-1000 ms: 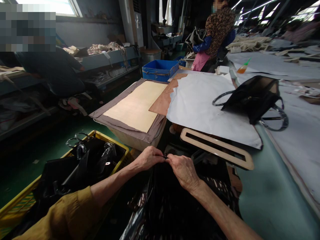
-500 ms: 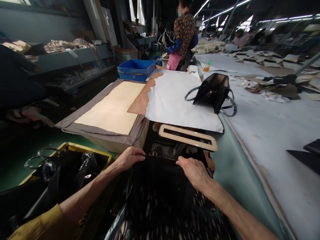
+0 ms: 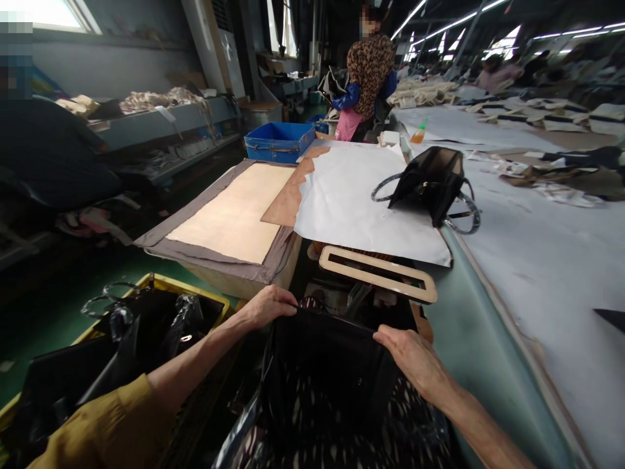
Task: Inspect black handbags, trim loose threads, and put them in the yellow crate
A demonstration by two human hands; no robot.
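Observation:
A black handbag point(image 3: 336, 358) stands upright in front of me with its mouth facing up. My left hand point(image 3: 269, 307) is closed, pinching the left end of its far top edge between thumb and fingers. Toward the right end of the same edge, my right hand point(image 3: 415, 358) is closed on the rim, lower than the left. Dark patterned cloth with pale flecks shows around the lower part of the bag, and clear plastic wrap point(image 3: 239, 423) shines at its left side. The bag's base is hidden.
A yellow crate point(image 3: 222, 303) with black bags stands at left. Ahead are a cream sheet point(image 3: 234, 215), a blue bin point(image 3: 279, 143) and a white sheet point(image 3: 351, 195) bearing another black handbag point(image 3: 424, 185). A slotted frame point(image 3: 378, 277) lies nearer. A co-worker point(image 3: 368, 75) stands beyond.
The view has swung a little left, so the surroundings sit farther right. My hands are slightly farther apart along the bag's edge, and the right hand has dropped somewhat.

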